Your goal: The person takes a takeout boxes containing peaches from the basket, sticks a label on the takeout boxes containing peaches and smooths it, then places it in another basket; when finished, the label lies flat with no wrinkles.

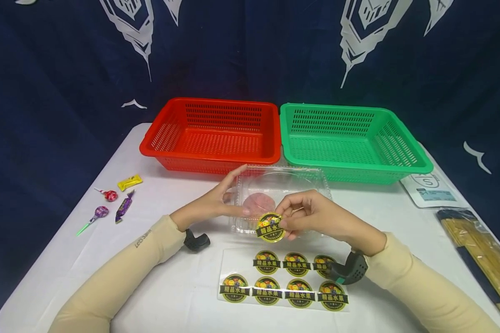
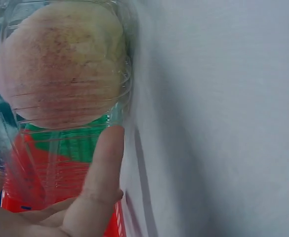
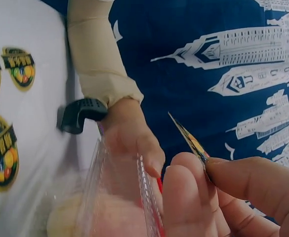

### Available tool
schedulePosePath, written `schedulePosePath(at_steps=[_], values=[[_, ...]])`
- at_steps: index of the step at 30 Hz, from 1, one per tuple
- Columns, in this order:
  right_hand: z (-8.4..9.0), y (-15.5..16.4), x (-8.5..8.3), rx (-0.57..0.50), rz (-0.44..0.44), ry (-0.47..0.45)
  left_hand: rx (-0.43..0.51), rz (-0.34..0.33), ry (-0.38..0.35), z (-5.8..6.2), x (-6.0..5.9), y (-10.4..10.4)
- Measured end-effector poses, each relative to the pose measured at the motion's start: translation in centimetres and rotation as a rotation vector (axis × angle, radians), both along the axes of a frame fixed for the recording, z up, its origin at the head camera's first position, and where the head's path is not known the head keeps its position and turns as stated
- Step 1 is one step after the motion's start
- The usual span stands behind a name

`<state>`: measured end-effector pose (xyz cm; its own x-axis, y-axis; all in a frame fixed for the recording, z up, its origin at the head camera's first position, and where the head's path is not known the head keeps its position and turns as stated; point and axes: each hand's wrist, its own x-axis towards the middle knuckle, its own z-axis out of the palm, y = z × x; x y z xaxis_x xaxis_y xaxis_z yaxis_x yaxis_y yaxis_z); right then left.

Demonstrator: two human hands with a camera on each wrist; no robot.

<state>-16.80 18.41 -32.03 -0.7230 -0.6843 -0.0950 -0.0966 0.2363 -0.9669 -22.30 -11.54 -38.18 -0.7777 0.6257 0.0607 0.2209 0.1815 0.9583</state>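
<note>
Left hand, fingers straight, steadies the clear clamshell box with the apple inside while right hand pinches a round sticker over its lid

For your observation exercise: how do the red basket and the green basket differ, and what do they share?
The red basket sits left and is red; the green basket sits right and is green. The clear box overlaps the front of both. Both are slotted, rectangular, empty and side by side.
</note>
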Motion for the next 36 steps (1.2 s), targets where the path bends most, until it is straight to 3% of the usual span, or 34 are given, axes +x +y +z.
schedulePosePath(at_steps=[9, 20, 28, 36], values=[[0.8, 1.1, -1.8, 0.023, -0.077, 0.002, 0.034, -0.011, 0.022, -0.3, 0.0, 0.4], [1.7, 2.1, -4.4, -0.016, -0.184, -0.136, 0.053, -0.052, 0.093, -1.4, -0.5, 0.2], [1.4, 2.1, -5.8, -0.022, -0.213, -0.204, 0.054, -0.039, 0.044, -1.0, -0.3, 0.3], [1.1, 2.0, -6.6, 0.052, -0.243, -0.184, 0.051, -0.050, 0.067, -1.3, -0.5, 0.2]])
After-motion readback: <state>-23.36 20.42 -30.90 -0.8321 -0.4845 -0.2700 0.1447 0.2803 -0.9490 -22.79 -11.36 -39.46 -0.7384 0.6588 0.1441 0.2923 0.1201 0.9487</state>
